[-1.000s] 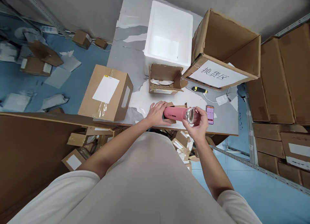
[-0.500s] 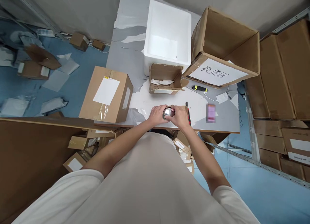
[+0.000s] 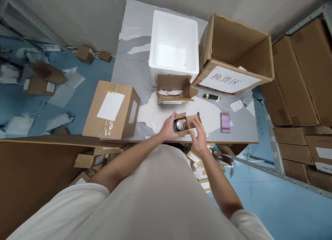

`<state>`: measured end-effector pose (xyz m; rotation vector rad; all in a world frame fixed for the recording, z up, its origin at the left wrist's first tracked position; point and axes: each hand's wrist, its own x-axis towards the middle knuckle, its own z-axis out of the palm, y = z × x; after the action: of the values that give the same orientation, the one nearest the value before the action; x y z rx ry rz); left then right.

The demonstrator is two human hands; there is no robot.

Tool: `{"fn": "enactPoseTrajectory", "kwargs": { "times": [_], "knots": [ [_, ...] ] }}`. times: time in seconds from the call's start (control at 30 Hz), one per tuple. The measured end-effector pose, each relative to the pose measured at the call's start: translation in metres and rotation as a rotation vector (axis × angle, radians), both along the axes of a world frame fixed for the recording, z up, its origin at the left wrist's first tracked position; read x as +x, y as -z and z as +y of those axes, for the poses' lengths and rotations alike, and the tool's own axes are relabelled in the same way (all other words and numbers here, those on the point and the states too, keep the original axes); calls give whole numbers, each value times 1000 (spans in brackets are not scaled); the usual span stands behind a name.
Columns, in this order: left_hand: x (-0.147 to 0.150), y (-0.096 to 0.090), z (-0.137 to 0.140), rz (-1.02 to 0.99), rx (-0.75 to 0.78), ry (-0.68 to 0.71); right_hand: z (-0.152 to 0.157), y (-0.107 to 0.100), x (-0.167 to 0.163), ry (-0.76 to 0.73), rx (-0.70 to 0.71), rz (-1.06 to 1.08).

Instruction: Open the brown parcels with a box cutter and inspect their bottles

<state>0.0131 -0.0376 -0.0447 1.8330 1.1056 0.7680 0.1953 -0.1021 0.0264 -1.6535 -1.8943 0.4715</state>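
Silver-topped, the bottle (image 3: 181, 124) sits inside the small cardboard box (image 3: 183, 133) near the front edge of your surface (image 3: 241, 134). Your left hand (image 3: 168, 128) has its grip curled around the box's left end. Your right hand (image 3: 199, 133) spreads loosely, its grip holding nothing, by 1 open flap (image 3: 191, 120); whether they touch is unclear.

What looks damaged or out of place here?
The tabletop: its surface is torn into ragged white and grey patches. The small open box by the foam bin has a rough, torn-looking rim. Loose sheets litter the floor at left.
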Motion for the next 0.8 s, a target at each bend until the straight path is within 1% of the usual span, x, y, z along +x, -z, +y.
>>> {"fn": "enactPoseTrajectory", "kwargs": {
  "times": [0.07, 0.13, 0.17, 0.2, 0.23, 0.27, 0.3, 0.37, 0.43, 0.5, 0.57, 0.6, 0.63, 0.7, 0.8],
  "knots": [
    [6, -7, -1, -47, 44, -41, -7, 5, 6, 122, 79, 66],
    [7, -10, -2, -91, 74, -50, -8, 12, 12, 335, 157, 182],
    [5, -11, -2, -106, 80, -47, -5, 17, 15, 440, 162, 277],
    [3, -10, -2, -114, 81, -44, -2, 22, 16, 505, 131, 388],
    [0, -9, -2, -114, 80, -38, 3, 27, 18, 513, 73, 496],
    [-4, -7, -2, -110, 78, -30, 7, 30, 18, 463, 6, 579],
    [-7, -6, -2, -105, 78, -12, 12, 32, 17, 381, -46, 627],
    [-13, -3, -1, -91, 95, 54, 19, 31, 11, 206, -62, 605],
    [-15, -1, 0, -62, 124, 129, 24, 23, 4, 61, -31, 473],
    [-15, 2, 0, -37, 140, 150, 28, 15, -4, -119, -38, 296],
    [-12, 4, -1, -25, 119, 95, 33, 12, -10, -313, -65, 103],
    [-10, 5, -2, -25, 96, 57, 35, 12, -13, -382, -72, 17],
    [-8, 7, -3, -24, 70, 21, 37, 14, -15, -424, -75, -59],
    [-6, 9, -5, -21, 23, -21, 39, 19, -18, -446, -83, -175],
    [-6, 11, -5, -34, -1, -14, 37, 25, -23, -448, -131, -277]
  ]
}}
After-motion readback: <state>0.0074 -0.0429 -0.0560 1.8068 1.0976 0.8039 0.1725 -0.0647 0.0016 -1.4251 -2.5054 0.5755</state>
